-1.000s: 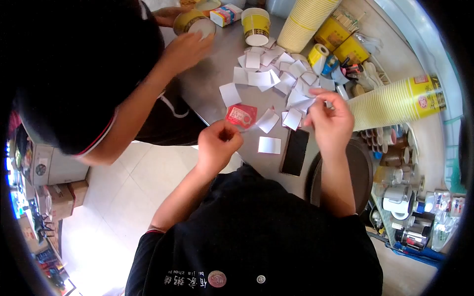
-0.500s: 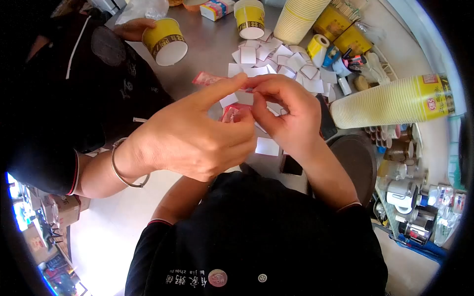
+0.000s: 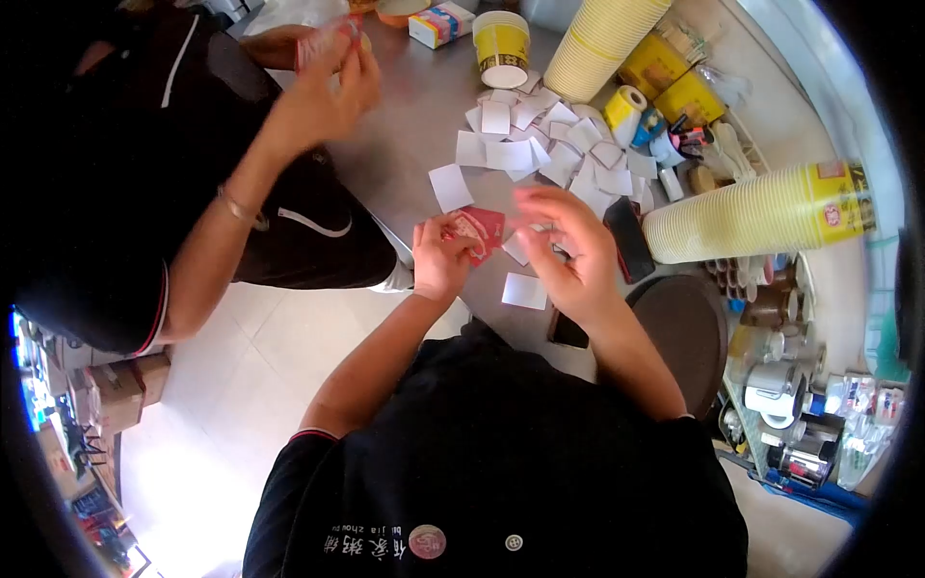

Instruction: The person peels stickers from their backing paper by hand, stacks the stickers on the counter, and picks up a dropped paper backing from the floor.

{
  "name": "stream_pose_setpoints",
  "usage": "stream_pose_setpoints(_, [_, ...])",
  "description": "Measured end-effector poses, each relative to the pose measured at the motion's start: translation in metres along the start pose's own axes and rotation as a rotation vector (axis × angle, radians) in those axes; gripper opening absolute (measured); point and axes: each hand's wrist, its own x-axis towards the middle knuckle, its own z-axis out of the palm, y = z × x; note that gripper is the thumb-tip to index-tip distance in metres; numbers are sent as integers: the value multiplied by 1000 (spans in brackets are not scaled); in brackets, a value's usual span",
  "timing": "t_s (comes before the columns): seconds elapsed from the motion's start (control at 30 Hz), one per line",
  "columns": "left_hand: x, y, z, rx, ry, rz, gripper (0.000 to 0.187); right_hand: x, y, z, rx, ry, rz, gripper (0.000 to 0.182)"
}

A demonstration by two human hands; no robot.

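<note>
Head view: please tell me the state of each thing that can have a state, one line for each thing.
left hand, shut on the red label
red label, held at the table edge, partly hidden by fingers
right hand, fingers curled, hovering over the white papers; grip cannot be told
white papers, scattered loose on the table
yellow cup, upside down
cup stack, lying on its side
co-worker's hand, raised, holding something reddish

Head view, single camera: worn on the person's head, facing forward and steeply down, close over the hands. Fisheye lens; black corners, bent edges. Steel table [image 3: 405,164] runs from centre to 12 o'clock, floor at 7–8 o'clock, own torso at 6 o'clock. Rim detail probably unreliable.
</note>
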Motion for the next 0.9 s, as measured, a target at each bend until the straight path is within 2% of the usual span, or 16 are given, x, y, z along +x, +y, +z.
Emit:
stream_pose_setpoints(0.07, [-4,1,-3,32,2,-29,25,-21,28,-5,17,-7,43,25])
stream_pose_setpoints(0.13, [-8,7,-9,-395,58,-276,26,-40,50,-7,53,52,228,25])
stream_pose_setpoints(0.17, [-7,14,-15,-395,59,-274,26,-43,56,-8,52,53,226,25])
stream_pose_setpoints(0.23, [-5,28,-25,-692,70,-336,28,-50,63,-10,-102,-108,646,28])
stream_pose_setpoints(0.27, [-4,39,-32,-692,71,-332,28,-49,57,-7,-101,-107,643,28])
stream_pose_setpoints(0.33, [-4,57,-46,-793,-9,-168,28,-46,36,6,262,-85,681,32])
stream_pose_setpoints(0.37, [-7,57,-47,-817,-40,-10,29,-49,37,7,347,-71,657,27])
stream_pose_setpoints(0.4, [-6,71,-58,-815,-41,-7,29,-50,32,7,349,-70,655,27])
stream_pose_setpoints(0.47, [-8,106,-87,-1286,-52,-414,30,-46,11,4,588,88,642,18])
stream_pose_setpoints(0.5, [-9,114,-100,-1310,-57,-461,25,-43,-2,4,637,146,636,14])
stream_pose_setpoints(0.53, [-12,113,-109,-1309,-54,-463,25,-42,-10,4,637,144,638,14])
stream_pose_setpoints(0.6, [-16,112,-126,-1364,-377,-463,18,-42,-22,4,617,141,544,13])
stream_pose_setpoints(0.63, [-17,121,-130,-1355,-301,-464,13,-41,-26,5,619,139,546,13])
stream_pose_setpoints(0.9, [-21,117,-134,-1394,-281,-427,12,-43,-35,12,641,98,379,12])
